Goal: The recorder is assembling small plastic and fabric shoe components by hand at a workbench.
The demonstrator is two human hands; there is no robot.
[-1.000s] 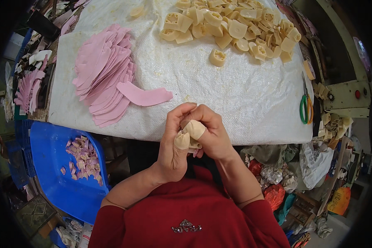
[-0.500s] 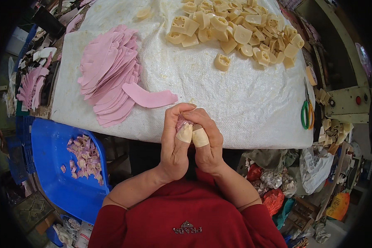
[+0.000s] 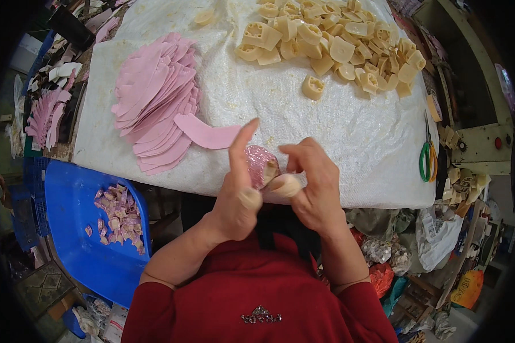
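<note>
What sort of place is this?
Probably a small workshop: beige blocks and pink strips are piled on a white sheet, and a blue tub holds small pink-and-beige pieces.

Ok so both cream thumb wraps, on the left hand [image 3: 237, 191] and right hand [image 3: 320, 186], are motion-blurred. The left hand covers one side of the glittery pink piece [image 3: 261, 163]; no clue if the right thumb's touching it. Loose pink strip [image 3: 209, 135]: tip's behind the left index finger. Cream pile [image 3: 343, 50] by the tabletop's [image 3: 372, 160] far right corner gets cropped up top. Basin [image 3: 74, 228] scraps [image 3: 123, 217]? Too tiny.
</note>
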